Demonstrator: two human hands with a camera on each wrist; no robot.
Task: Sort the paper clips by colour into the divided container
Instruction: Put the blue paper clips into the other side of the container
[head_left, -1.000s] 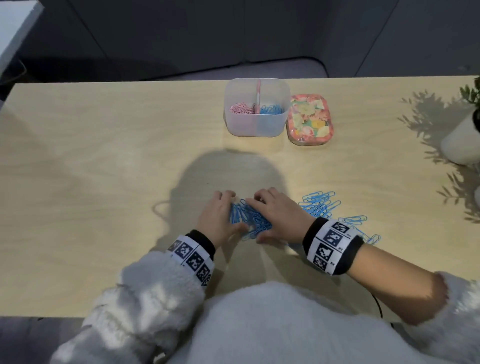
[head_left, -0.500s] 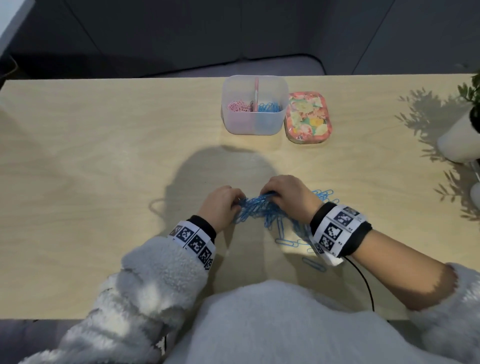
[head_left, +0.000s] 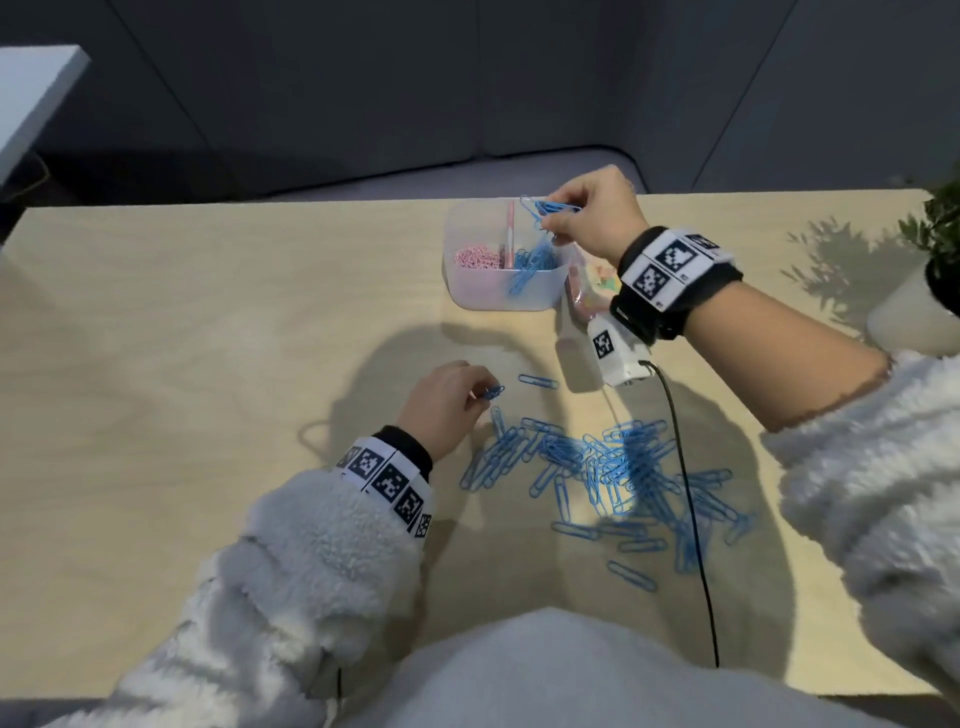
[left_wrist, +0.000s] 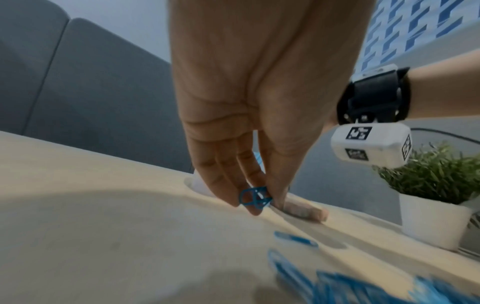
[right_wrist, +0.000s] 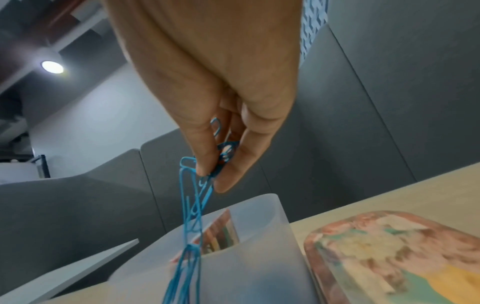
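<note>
The tabletop (head_left: 182, 364) is carrying everything, largest first. A loose heap of blue clips (head_left: 602, 467) is lying spread near the person's body. The divided container (head_left: 501, 296) is sitting at the far edge, with pink clips (head_left: 475, 257) in its left compartment and more blue ones in its right. A patterned lid (right_wrist: 389, 246) is lying just beside it on the right. The right hand (head_left: 592, 215) is hanging over the right compartment, its fingers (right_wrist: 205, 144) pinching a tangled chain (right_wrist: 192, 205) of blue clips that is dangling into the container. The left hand (head_left: 441, 405) is hovering by the heap, its fingers (left_wrist: 228, 174) pinching a single blue clip (left_wrist: 254, 197). The wristbands are showing square black-and-white codes; no readable writing is showing.
</note>
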